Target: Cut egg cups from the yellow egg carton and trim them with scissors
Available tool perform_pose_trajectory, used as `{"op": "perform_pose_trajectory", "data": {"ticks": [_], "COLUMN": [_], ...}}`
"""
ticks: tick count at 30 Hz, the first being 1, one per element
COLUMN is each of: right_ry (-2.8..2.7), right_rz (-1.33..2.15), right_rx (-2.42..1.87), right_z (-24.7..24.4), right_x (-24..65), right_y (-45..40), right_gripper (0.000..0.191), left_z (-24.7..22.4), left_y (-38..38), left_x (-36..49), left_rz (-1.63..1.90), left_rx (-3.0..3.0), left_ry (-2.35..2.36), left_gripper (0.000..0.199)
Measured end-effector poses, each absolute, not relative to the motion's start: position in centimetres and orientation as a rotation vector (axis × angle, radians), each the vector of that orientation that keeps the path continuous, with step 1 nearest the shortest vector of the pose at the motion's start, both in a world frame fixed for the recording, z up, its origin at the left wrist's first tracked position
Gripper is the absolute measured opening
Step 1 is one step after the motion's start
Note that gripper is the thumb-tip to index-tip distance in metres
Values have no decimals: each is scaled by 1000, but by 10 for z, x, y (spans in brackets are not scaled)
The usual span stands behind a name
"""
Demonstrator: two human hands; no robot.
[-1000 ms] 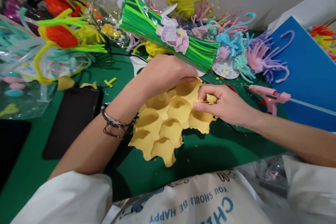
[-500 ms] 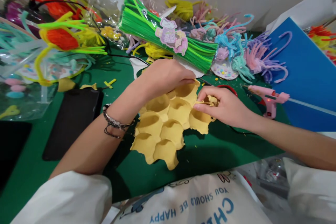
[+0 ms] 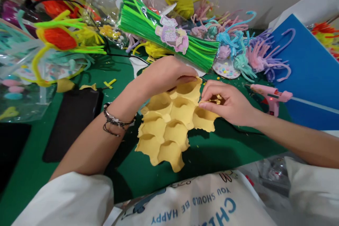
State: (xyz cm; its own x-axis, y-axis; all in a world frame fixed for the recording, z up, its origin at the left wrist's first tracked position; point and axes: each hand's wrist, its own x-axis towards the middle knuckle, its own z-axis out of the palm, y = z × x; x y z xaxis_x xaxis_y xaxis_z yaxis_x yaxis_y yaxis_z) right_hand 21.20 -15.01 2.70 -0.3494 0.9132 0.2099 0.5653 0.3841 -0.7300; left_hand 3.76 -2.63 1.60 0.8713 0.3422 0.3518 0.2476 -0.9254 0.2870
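Observation:
A yellow molded egg tray (image 3: 176, 132) with ragged edges is held above the green table. Its far edge is gripped by my left hand (image 3: 173, 72), whose fingers are bent over the rim and partly hidden. At the tray's right edge my right hand (image 3: 225, 100) is closed, thumb and index finger pinching the rim. Small torn yellow scraps (image 3: 217, 99) lie within the curled fingers of that hand.
Right of my hands lies a pink glue gun (image 3: 272, 97) by a blue board (image 3: 304, 67). A bag of green pipe cleaners (image 3: 169, 31) lies behind the tray. A black phone (image 3: 72, 123) is at left, near a pipe-cleaner flower (image 3: 60, 39).
The egg tray has shifted and turned slightly, its near end moving right. My right hand has moved slightly and its fingers have curled further over the scraps.

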Motion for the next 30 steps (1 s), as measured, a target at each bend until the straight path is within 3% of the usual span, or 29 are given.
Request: {"op": "perform_pose_trajectory", "data": {"ticks": [8, 14, 20, 30], "right_ry": [-2181, -2328, -2191, -2042], "right_rz": [145, 371, 460, 752], "right_rx": [-1359, -1681, -1635, -1622], "right_z": [26, 46, 39, 10], "right_x": [209, 209, 208, 202], "right_y": [-157, -151, -145, -124], "right_gripper": [21, 14, 12, 22], "left_z": [26, 34, 46, 35], "left_y": [-31, -46, -50, -42], "left_x": [38, 42, 40, 39], "left_rz": [529, 359, 218, 217], "left_rx": [2875, 2939, 2886, 2829], "left_ry": [683, 927, 1176, 1187], "left_gripper": [29, 30, 31, 29]}}
